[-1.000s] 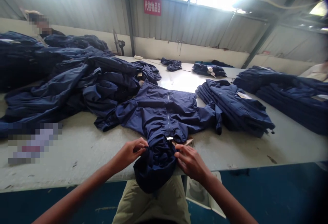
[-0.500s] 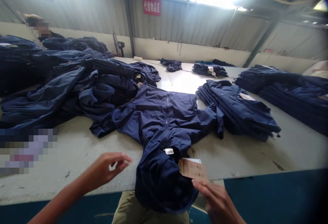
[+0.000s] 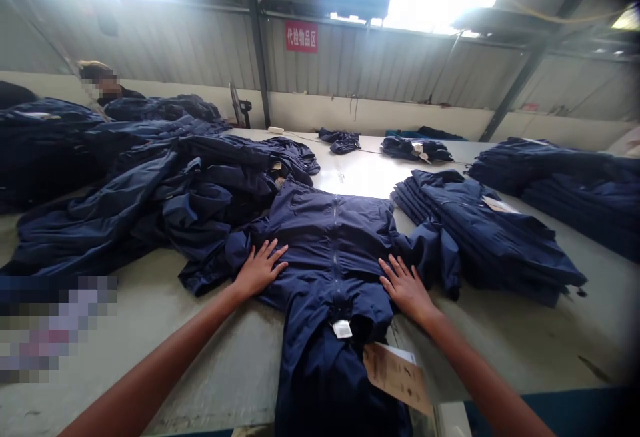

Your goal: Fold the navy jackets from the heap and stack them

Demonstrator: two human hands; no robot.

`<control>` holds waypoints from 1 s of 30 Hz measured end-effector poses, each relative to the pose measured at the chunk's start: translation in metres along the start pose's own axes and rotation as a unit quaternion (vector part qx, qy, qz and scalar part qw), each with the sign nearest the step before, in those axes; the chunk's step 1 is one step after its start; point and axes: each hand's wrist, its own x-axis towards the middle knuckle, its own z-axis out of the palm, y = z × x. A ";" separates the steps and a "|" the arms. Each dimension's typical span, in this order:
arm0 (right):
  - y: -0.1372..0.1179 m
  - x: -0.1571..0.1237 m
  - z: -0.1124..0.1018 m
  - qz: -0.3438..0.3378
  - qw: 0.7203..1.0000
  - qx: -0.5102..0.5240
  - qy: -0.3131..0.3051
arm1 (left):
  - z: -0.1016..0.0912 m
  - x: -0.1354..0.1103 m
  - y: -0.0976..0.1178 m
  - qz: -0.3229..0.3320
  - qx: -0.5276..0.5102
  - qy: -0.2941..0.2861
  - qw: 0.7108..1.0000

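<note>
A navy zip jacket point(image 3: 313, 230) lies spread in front of me, its zipper running up the middle and its hood point(image 3: 330, 377) toward me, over the table's near edge. My left hand point(image 3: 261, 268) rests flat on its left side near a sleeve, fingers spread. On the opposite side, my right hand point(image 3: 406, 286) presses flat beside the other sleeve, fingers also spread. Neither hand grips anything. A white label point(image 3: 343, 329) shows at the collar. Brown and white hang tags point(image 3: 397, 374) lie to the right of the hood.
A loose heap of navy garments point(image 3: 200, 190) covers the left side of the table point(image 3: 210, 364). Folded jackets point(image 3: 485, 230) are stacked at right, with more piles point(image 3: 575, 170) beyond. Small navy bundles point(image 3: 417, 148) lie farther back. A person point(image 3: 107, 84) is at far left.
Both hands have moved forward onto the jacket. My left hand came from above the table, and my right hand left the hang tag. The view has shifted slightly.
</note>
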 end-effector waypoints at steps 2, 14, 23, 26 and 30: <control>0.006 -0.003 0.009 -0.004 1.000 0.006 0.006 | 0.002 -0.008 -0.006 0.002 0.001 0.006 1.000; -0.005 0.094 -0.042 0.037 0.991 0.052 0.115 | -0.054 0.063 0.010 0.011 -0.017 0.124 0.992; -0.018 0.168 -0.009 0.018 0.997 0.049 -0.050 | -0.007 0.109 -0.039 -0.029 0.004 -0.015 0.999; -0.014 0.194 -0.026 0.015 0.997 0.052 -0.049 | -0.026 0.131 -0.045 -0.009 0.012 -0.035 0.999; -0.011 0.248 -0.041 0.061 0.997 0.045 -0.009 | -0.039 0.188 -0.040 0.003 0.025 0.040 0.999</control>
